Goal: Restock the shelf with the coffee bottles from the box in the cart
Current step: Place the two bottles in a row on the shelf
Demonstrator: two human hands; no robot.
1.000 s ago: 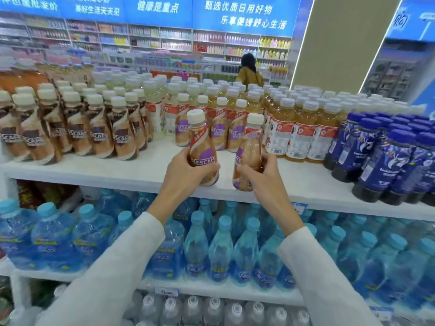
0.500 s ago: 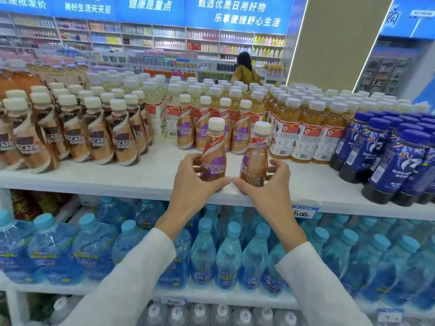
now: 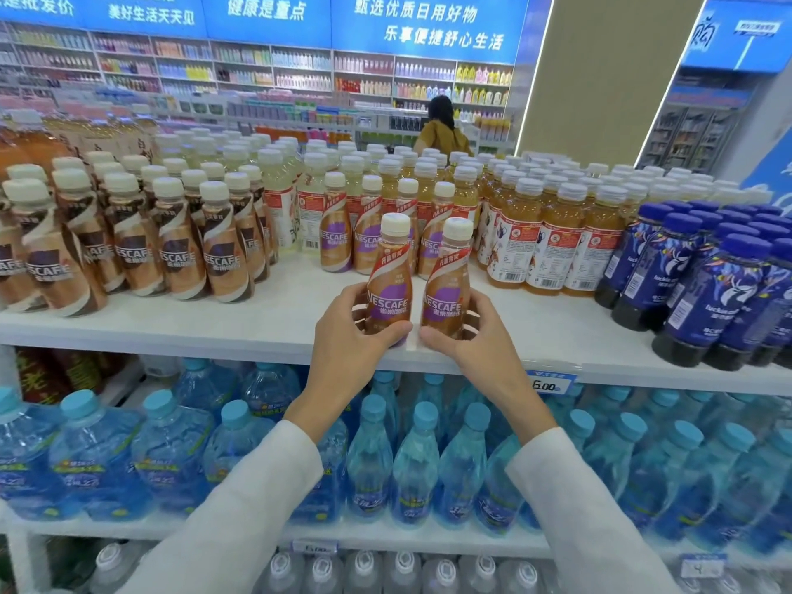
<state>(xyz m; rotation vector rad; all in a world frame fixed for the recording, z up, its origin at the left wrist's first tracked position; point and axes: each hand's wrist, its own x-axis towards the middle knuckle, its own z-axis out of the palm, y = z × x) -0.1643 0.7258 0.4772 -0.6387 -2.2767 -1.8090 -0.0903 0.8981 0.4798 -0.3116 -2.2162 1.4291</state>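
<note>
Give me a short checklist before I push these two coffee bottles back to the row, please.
1. Grip of left hand on left bottle: ok.
2. Grip of right hand on right bottle: ok.
3. Both labels face front: ok.
4. Bare shelf behind them, before the matching row: ok.
5. Bottoms flat on shelf: cannot tell, hands hide them.
</note>
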